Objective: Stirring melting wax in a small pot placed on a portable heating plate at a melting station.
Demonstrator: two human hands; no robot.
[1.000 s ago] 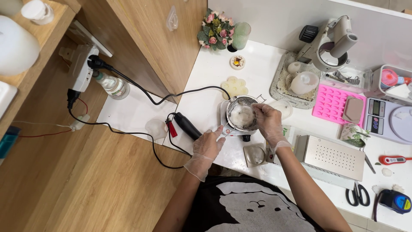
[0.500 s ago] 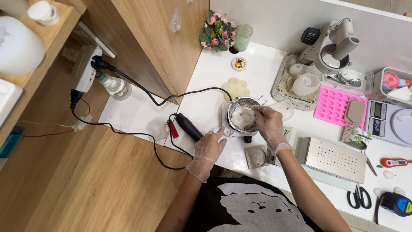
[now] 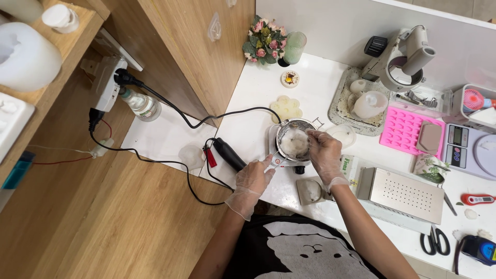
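A small metal melting pot [image 3: 289, 129] with white wax inside sits on a little hot plate on the white table [image 3: 258, 98]. My left hand [image 3: 253, 178], in a clear glove, grips the pot's handle at its lower left. My right hand [image 3: 323, 152], also gloved, hovers over the pot's right rim with fingertips pinched at the wax; whatever it pinches is too small to make out. A black cord runs from the plate to a wall socket [image 3: 111, 85].
A pink silicone mould [image 3: 400, 124], a digital scale [image 3: 473, 150], a perforated metal box [image 3: 403, 194], scissors [image 3: 436, 240], a red thermometer [image 3: 478, 199], a flower mould [image 3: 285, 107], a bouquet [image 3: 264, 41], a glass bottle [image 3: 140, 106] and a tray with white moulds [image 3: 356, 103] surround the pot.
Both hands stay at the pot; the right fingers shift slightly over the rim. The view has drifted a little.
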